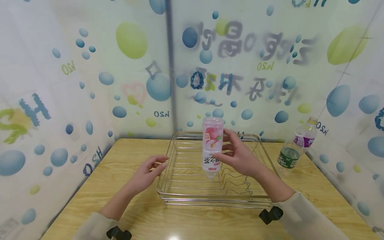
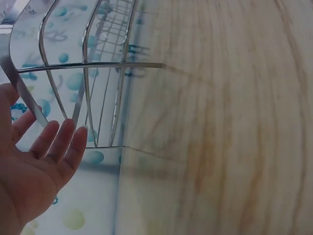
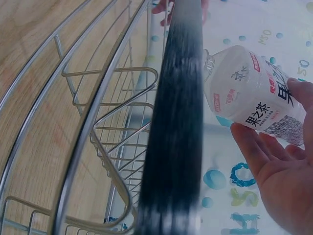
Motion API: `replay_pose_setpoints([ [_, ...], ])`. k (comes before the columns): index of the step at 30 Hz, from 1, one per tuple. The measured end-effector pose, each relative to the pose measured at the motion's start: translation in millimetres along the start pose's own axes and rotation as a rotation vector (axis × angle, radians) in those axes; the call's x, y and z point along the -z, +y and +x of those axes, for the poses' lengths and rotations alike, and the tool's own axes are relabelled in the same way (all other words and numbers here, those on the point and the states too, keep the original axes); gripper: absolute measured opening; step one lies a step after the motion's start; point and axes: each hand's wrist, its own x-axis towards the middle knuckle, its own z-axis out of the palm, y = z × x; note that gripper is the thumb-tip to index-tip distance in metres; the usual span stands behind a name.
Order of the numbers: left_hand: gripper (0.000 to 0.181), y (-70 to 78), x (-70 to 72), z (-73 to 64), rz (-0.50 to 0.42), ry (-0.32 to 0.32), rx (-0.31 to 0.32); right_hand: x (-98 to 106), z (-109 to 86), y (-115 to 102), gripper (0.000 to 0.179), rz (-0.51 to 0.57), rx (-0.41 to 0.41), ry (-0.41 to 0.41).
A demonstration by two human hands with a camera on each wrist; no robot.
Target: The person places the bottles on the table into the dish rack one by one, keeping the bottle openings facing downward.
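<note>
My right hand [image 1: 240, 155] grips a clear plastic bottle [image 1: 212, 140] with a pink peach label, fingers and thumb on its right side. The bottle is upside down, its neck pointing down over a metal wire rack [image 1: 186, 181] on the table. In the right wrist view the capless bottle [image 3: 239, 81] shows its white lower label, with my right hand [image 3: 288, 171] round it. At the rack's left rim is my left hand [image 1: 148, 175], fingers loosely bent and holding nothing. The left wrist view has the left hand [image 2: 44, 156] with spread fingers close beside the rack's wires [image 2: 88, 98].
Two more plastic bottles stand at the right of the wooden table [image 1: 135, 220]: one with a green label [image 1: 288, 157], the other with a purple label [image 1: 304, 140] behind it. Curtains [image 1: 144, 43] printed with blue and green dots hang round the table's back and sides.
</note>
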Motion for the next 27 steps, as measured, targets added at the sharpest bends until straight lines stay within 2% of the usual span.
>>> replay_pose_setpoints([
  [4,0.041,-6.2,-5.0,0.2,-0.115,-0.056,-0.004,0.2,2.2,-0.9,0.083,-0.003,0.014,0.012],
  [12,0.042,-10.5,-13.8,3.4,-0.292,-0.088,0.035,2.6,18.8,-5.6,0.084,-0.029,0.038,0.049],
  [20,0.039,-12.6,-15.8,2.9,-0.32,-0.065,0.052,3.2,49.8,-15.0,0.092,-0.024,-0.061,0.085],
  [27,0.038,-13.1,-16.8,2.9,-0.327,-0.057,0.061,-1.8,79.6,-13.2,0.094,0.007,-0.092,0.101],
])
